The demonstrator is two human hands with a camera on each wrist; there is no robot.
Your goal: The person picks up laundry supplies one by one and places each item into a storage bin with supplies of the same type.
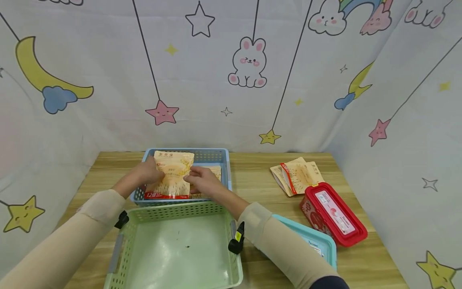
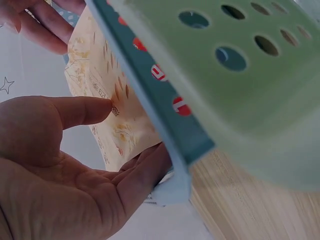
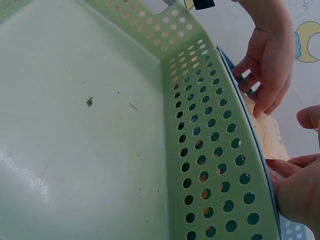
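Note:
A beige pouch [image 1: 173, 172] with grain print and a red bottom band stands tilted in the blue basket [image 1: 228, 172]. My left hand [image 1: 147, 172] pinches its left side; in the left wrist view the thumb [image 2: 87, 109] lies on the printed face, fingers passing behind. At the pouch's right edge is my right hand [image 1: 205, 181], its fingers [image 3: 285, 167] against or close beside the pouch and the thumb apart in the right wrist view. More beige pouches [image 1: 216, 171] lie in the basket, partly covered by the held one.
A green perforated basket [image 1: 180, 249] sits in front of the blue one, with small dark specks inside. To the right are a red lidded box [image 1: 335, 212], a turquoise container [image 1: 310, 233] partly under my right arm, and some beige pouches [image 1: 301, 176] stacked on the wooden table [image 1: 252, 172].

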